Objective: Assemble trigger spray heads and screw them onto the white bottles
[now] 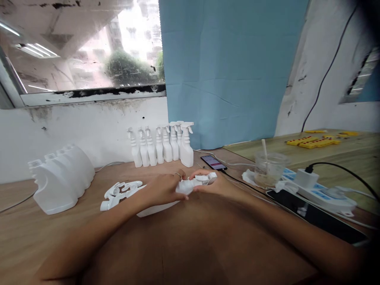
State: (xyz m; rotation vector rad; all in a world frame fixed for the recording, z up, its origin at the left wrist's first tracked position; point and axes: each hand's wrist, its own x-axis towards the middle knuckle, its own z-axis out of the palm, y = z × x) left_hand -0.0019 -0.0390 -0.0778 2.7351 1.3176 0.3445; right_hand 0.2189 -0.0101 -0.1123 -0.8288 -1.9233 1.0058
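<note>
Just above the table's middle, my left hand [167, 187] is closed around the neck of a white plastic spray bottle [185, 187], which is tilted on its side with the neck to the right. White bottle wall also shows below my left wrist. My right hand [216, 184] grips the white trigger sprayer [205, 179] at the neck end. Whether its collar is fully seated is hidden by my fingers. Several loose white trigger sprayers [120, 194] lie in a pile left of my left hand, partly covered by my forearm.
Several spray bottles with sprayers [187, 148] stand against the wall. Open white bottles [59, 186] form a row at left. To the right are a phone [213, 162], a plastic cup [271, 170], a power strip [332, 200], a black slab-like device [320, 217] and cables.
</note>
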